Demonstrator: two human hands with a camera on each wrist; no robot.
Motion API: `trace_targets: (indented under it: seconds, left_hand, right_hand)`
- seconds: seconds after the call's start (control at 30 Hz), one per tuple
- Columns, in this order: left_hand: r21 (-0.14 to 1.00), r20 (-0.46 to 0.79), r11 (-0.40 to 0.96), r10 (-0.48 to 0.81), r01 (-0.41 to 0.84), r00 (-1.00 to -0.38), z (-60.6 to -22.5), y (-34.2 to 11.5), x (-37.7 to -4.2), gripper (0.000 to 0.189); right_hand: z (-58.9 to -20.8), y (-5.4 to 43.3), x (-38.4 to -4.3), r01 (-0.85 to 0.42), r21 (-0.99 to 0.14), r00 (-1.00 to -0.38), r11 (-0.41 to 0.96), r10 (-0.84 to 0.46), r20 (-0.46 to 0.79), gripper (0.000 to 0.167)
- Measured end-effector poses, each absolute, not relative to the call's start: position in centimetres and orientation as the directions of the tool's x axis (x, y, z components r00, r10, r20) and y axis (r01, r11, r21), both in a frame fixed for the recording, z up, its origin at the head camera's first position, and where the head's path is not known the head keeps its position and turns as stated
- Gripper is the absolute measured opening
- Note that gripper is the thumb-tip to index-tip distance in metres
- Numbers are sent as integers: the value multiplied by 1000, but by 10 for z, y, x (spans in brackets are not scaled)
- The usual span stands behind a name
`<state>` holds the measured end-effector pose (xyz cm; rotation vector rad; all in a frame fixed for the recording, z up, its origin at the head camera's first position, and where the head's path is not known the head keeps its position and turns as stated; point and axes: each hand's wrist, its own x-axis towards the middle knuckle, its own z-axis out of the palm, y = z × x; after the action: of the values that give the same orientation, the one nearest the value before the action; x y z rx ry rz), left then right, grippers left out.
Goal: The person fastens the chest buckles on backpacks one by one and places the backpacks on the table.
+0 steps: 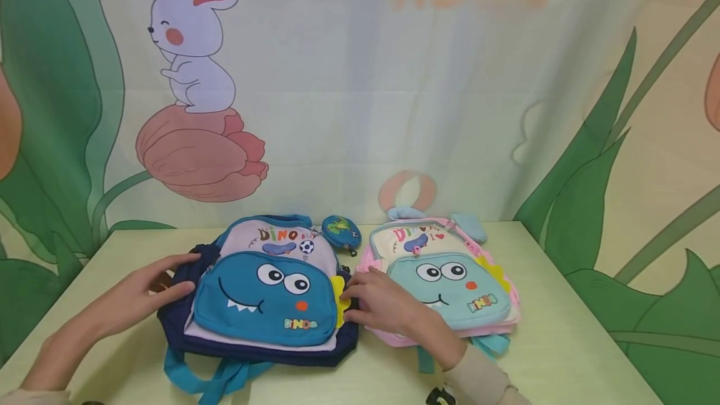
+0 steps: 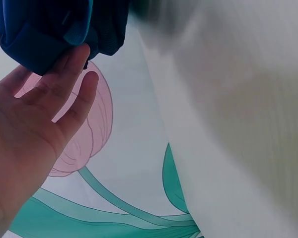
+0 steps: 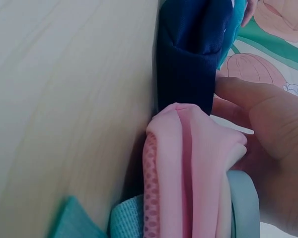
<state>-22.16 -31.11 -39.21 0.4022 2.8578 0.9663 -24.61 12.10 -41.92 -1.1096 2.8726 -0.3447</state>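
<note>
A blue dinosaur backpack (image 1: pixel 270 299) with navy sides, a toothy smile and yellow spikes lies face up on the table. My left hand (image 1: pixel 135 295) holds its left side, thumb toward the front; in the left wrist view the left hand's (image 2: pixel 44 109) fingers lie against the dark fabric (image 2: pixel 44 34). My right hand (image 1: pixel 382 302) grips the right side by the yellow spikes; in the right wrist view the right hand's (image 3: pixel 268 119) thumb and finger meet the navy side (image 3: pixel 188 69). The right forearm crosses a pink and mint dinosaur backpack (image 1: pixel 455 292), partly hiding it.
A small round blue pouch (image 1: pixel 341 233) hangs from the blue backpack's top right. Teal straps (image 1: pixel 225 377) spread toward the table's (image 1: pixel 568 355) front. A black buckle (image 1: pixel 440 396) lies near the front edge. A printed curtain (image 1: pixel 349 92) stands behind the table.
</note>
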Motion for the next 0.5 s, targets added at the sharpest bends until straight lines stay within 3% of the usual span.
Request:
trace_targets:
  seconds: [0.5]
  left_hand:
    - [613,96,739,283,281,-954,-371,-296,-217,59]
  right_hand:
    - [-422,121,-247,-677,-208,-726,706,-687,34,34]
